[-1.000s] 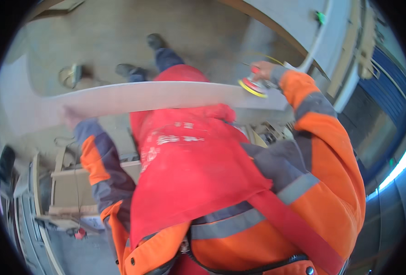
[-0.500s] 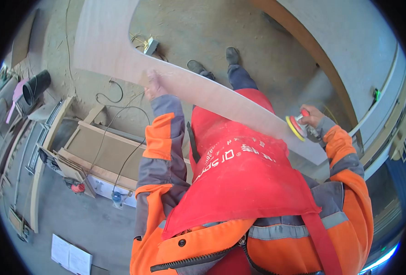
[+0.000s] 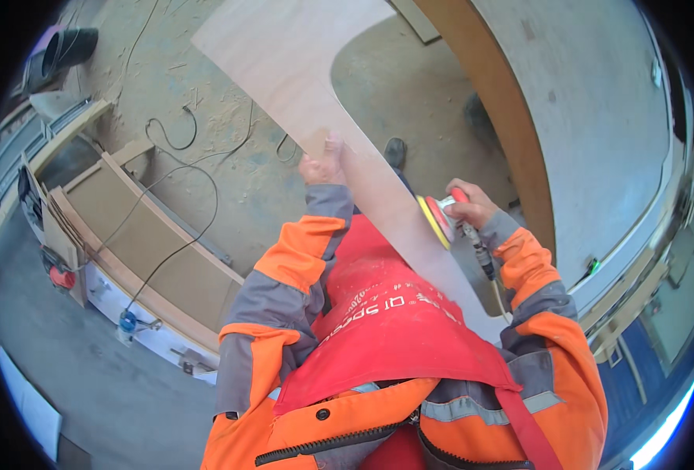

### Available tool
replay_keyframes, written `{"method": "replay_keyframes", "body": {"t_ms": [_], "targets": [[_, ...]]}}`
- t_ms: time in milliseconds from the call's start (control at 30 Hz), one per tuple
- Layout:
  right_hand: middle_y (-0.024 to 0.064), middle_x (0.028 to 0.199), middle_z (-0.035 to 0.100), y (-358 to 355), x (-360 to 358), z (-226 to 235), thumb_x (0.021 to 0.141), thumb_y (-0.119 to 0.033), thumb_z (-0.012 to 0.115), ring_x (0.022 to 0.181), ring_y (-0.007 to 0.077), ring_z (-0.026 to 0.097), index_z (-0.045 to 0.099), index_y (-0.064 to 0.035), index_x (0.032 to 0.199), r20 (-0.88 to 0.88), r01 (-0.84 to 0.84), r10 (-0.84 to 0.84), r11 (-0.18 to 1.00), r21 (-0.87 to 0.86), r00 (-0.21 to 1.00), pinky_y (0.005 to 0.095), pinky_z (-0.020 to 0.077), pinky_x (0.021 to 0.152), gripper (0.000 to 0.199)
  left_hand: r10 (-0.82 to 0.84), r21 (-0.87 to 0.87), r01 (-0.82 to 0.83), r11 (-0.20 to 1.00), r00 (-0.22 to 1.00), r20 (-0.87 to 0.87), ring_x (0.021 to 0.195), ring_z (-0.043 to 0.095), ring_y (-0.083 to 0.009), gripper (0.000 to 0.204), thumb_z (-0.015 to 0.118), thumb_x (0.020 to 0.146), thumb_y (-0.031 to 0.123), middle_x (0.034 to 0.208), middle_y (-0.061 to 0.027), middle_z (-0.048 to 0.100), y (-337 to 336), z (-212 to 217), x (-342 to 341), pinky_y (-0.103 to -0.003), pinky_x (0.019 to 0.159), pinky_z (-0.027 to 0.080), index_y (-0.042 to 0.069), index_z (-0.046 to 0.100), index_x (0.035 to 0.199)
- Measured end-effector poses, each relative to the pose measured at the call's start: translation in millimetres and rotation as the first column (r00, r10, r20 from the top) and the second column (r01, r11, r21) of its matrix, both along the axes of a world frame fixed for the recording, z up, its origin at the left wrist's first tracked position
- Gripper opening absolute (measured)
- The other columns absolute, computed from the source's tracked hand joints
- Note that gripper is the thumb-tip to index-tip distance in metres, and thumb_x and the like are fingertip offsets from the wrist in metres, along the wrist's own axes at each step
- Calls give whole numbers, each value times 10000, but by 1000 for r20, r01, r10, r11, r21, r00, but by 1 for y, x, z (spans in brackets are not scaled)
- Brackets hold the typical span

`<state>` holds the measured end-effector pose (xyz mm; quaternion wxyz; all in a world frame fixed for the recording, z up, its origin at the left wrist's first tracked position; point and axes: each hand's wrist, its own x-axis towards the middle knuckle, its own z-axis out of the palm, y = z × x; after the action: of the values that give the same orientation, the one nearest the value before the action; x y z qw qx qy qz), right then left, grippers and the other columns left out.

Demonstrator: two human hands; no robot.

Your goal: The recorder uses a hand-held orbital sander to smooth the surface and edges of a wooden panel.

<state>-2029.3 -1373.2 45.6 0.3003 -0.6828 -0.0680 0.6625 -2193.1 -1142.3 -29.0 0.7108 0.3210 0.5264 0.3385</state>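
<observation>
A long pale wood panel (image 3: 284, 63) with a curved inner cut-out slants from the upper left down across my red apron. My left hand (image 3: 325, 163) is closed around its left edge, thumb on the face and the other fingers mostly hidden beneath. In my right hand (image 3: 472, 205) is a round sander (image 3: 442, 218) with a red grip and a yellow-edged pad. That pad stands tilted on edge at the panel's right side; whether it touches the panel I cannot tell. A hose (image 3: 484, 262) runs down from the sander beside my right sleeve.
On the right stands a large curved piece with a brown side (image 3: 511, 102) and a pale top (image 3: 597, 117). A wooden frame (image 3: 147, 243) lies at the left, with a dark cable (image 3: 215, 196) over it. Farther off is a black bucket (image 3: 73, 51). Sawdust and shavings litter the floor.
The panel has swung to a steeper slant, its far end shifting right. My right hand has brought the sander left, close to the panel's edge. The whole view has turned somewhat.
</observation>
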Motion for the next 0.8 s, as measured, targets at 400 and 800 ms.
{"method": "replay_keyframes", "body": {"t_ms": [400, 800], "targets": [[35, 674, 479, 169, 40, -4, 730, -249, 626, 555, 128, 492, 488, -30, 960, 10, 3, -5, 977, 214, 1000, 279, 420, 498, 346, -169, 27, 172, 985, 982, -80, 830, 572, -112, 348, 698, 857, 237, 989, -36, 635, -1, 6, 0, -268, 744, 479, -20, 607, 1072], [54, 690, 503, 160, 41, -5, 729, -249, 636, 528, 138, 512, 476, -31, 975, 14, -12, 8, 945, 327, 1000, 298, 430, 455, 365, -252, -38, 249, 968, 959, -130, 832, 588, -103, 331, 706, 845, 236, 953, -30, 661, 13, 10, -1, -259, 751, 477, -23, 636, 1039]]}}
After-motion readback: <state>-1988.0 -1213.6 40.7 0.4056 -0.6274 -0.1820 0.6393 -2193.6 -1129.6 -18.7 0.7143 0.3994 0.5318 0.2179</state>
